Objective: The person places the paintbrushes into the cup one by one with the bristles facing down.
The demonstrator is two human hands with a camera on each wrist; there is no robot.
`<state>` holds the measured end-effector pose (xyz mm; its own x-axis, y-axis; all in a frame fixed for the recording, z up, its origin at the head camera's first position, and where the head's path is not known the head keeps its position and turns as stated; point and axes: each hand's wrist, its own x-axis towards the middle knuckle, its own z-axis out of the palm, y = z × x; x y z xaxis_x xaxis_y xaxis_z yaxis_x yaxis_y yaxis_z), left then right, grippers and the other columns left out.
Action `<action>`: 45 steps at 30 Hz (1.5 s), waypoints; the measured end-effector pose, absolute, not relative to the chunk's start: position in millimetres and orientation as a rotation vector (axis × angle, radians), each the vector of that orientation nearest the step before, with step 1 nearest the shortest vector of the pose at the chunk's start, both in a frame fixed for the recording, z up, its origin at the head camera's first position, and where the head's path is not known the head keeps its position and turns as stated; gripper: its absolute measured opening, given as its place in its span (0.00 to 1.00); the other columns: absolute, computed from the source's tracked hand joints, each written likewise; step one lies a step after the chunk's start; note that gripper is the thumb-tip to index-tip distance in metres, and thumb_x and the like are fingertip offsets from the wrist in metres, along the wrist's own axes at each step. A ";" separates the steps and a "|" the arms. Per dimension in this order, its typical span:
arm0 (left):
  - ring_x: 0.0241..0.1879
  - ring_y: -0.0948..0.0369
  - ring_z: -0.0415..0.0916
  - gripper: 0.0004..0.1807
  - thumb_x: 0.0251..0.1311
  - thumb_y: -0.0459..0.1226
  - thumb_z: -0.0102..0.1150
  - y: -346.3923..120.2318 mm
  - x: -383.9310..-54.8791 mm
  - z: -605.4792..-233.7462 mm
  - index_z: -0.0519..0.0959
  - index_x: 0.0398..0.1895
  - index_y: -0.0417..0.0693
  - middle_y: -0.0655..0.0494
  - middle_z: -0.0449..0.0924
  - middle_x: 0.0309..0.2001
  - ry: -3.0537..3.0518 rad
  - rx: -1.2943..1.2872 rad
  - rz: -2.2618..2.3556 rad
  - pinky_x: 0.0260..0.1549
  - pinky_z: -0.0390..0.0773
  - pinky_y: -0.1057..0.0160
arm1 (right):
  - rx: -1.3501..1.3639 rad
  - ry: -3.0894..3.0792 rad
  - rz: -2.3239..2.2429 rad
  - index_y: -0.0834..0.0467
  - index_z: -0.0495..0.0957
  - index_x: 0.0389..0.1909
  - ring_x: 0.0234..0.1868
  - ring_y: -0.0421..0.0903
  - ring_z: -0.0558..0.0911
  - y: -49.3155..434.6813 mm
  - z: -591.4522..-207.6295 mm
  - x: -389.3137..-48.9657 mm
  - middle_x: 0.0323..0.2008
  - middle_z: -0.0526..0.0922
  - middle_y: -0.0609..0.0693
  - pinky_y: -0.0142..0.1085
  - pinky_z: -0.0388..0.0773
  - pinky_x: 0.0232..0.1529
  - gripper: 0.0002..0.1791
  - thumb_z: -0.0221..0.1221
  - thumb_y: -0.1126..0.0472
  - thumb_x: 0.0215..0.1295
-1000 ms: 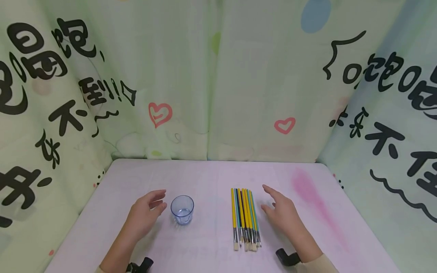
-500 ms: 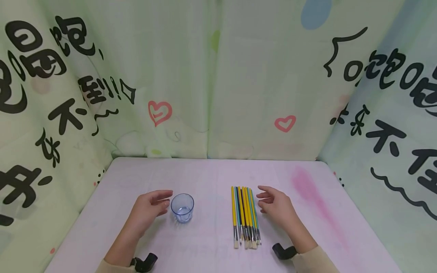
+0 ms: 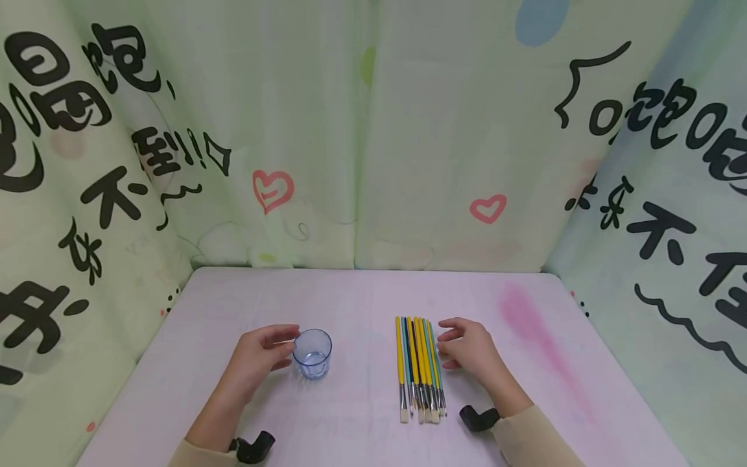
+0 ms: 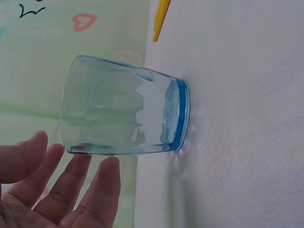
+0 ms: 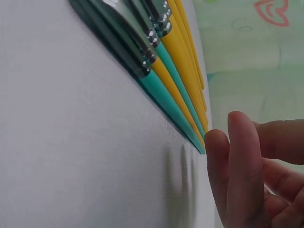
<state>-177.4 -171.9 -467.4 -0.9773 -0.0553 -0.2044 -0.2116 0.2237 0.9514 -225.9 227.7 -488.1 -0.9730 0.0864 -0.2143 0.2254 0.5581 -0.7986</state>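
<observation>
A clear bluish drinking glass stands upright on the table, left of centre. My left hand is at its left side, fingers loosely spread with fingertips right at the glass wall, as the left wrist view shows of the glass and fingers. Right of centre several paintbrushes lie side by side, bristles toward me, with yellow, teal and dark handles. Just right of the handles my right hand hovers with bent, relaxed fingers. In the right wrist view its fingertips overlap the ends of the brush handles.
The table has a pale pinkish cloth with a pink streak at the right. Curtains with black writing and hearts enclose it at the back and both sides. Each wrist wears a black camera mount.
My left hand has moved right, up to the glass. My right hand has moved left toward the brush handles, its fingers drawing closer together. Glass and brushes stay in place on the table.
</observation>
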 end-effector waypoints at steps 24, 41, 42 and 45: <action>0.52 0.49 0.89 0.17 0.72 0.27 0.63 -166.1 -178.2 -474.9 0.85 0.62 0.39 0.37 0.84 0.64 2.333 -0.316 1.920 0.48 0.93 0.55 | 0.297 2.669 -1.200 0.61 0.80 0.64 0.20 0.45 0.82 218.8 -492.4 -236.6 0.35 0.84 0.54 0.33 0.86 0.25 0.26 0.71 0.67 0.65; 0.51 0.50 0.88 0.18 0.71 0.28 0.64 -166.0 -177.8 -477.0 0.84 0.63 0.38 0.35 0.83 0.64 2.318 -0.336 1.933 0.49 0.93 0.53 | 0.326 2.708 -1.113 0.62 0.82 0.60 0.17 0.44 0.79 213.6 -497.1 -246.5 0.29 0.82 0.52 0.31 0.83 0.22 0.24 0.71 0.68 0.63; 0.51 0.50 0.88 0.18 0.71 0.28 0.64 -165.9 -177.6 -476.8 0.84 0.63 0.38 0.35 0.83 0.64 2.316 -0.336 1.933 0.48 0.93 0.53 | 0.335 2.708 -1.106 0.61 0.82 0.60 0.17 0.44 0.79 212.9 -496.7 -247.0 0.29 0.82 0.51 0.31 0.83 0.23 0.24 0.71 0.68 0.63; 0.51 0.50 0.88 0.18 0.72 0.28 0.64 -165.6 -178.1 -477.0 0.84 0.62 0.38 0.35 0.83 0.64 2.318 -0.337 1.930 0.48 0.93 0.54 | 0.335 2.720 -1.077 0.61 0.82 0.60 0.17 0.44 0.79 211.8 -495.7 -247.1 0.27 0.82 0.51 0.31 0.82 0.23 0.23 0.70 0.67 0.63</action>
